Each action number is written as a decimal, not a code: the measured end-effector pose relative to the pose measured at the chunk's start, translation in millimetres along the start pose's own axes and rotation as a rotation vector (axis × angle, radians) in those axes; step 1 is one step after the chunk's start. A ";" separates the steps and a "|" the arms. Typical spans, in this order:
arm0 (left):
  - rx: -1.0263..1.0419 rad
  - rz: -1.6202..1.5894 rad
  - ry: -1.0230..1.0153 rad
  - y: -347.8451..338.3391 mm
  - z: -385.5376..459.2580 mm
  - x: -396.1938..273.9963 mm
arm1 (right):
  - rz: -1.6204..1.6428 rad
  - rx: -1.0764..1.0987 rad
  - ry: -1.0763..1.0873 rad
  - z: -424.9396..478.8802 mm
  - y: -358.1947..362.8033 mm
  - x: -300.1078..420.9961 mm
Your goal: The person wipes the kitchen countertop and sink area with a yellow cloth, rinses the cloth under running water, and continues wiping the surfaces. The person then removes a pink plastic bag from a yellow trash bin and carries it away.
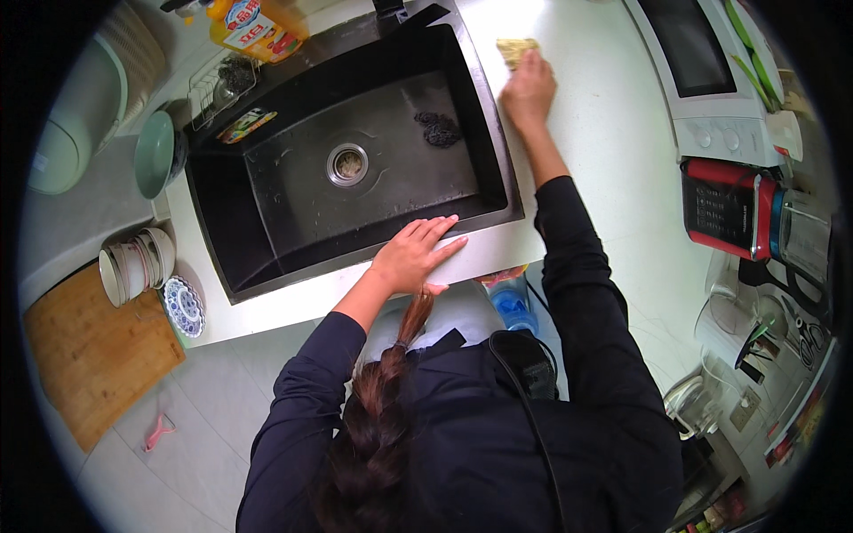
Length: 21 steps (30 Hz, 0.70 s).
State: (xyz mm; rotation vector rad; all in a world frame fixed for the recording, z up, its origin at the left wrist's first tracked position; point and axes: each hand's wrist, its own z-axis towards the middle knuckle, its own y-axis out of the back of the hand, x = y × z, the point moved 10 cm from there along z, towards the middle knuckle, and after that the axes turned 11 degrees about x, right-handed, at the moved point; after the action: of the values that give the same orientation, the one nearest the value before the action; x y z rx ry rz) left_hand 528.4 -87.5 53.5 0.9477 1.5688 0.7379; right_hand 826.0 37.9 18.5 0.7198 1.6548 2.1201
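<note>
My right hand (pixel 530 91) presses a yellowish cloth (pixel 517 50) onto the white countertop (pixel 600 120), just right of the sink. My left hand (pixel 418 256) rests with fingers spread on the front rim of the black sink (pixel 360 180), its thumb on the white counter edge, and holds nothing. Inside the sink lies a dark mesh scrubber (pixel 438 129) towards the right, while the metal drain strainer (pixel 347 165) in the middle has some debris in it. A black faucet (pixel 390 16) stands at the back rim.
An orange detergent bottle (pixel 256 30) and wire rack (pixel 216 90) stand behind the sink. Left are a green bowl (pixel 154 155), stacked bowls (pixel 136 266), a blue-patterned dish (pixel 184 306) and a wooden board (pixel 100 353). Right are a microwave (pixel 723 130) and a red appliance (pixel 726 208). A pink peeler (pixel 158 433) lies lower left.
</note>
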 end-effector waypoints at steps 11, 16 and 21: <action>-0.051 0.016 -0.014 1.0 -2.5 -2.1 | 0.251 -0.124 0.264 -25.3 33.8 34.0; -0.051 -0.007 -0.013 4.8 -6.0 -0.7 | 0.049 -0.197 -0.008 -49.9 75.2 -131.2; -0.034 -0.035 -0.035 5.3 -2.7 -0.4 | -0.190 -0.172 -0.368 -59.7 61.7 -265.1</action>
State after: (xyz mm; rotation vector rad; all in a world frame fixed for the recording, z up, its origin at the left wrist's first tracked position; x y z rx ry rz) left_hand 526.7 -85.2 58.7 0.9014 1.5338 0.7181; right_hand 1006.8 -174.1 21.1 0.8056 1.2761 1.8386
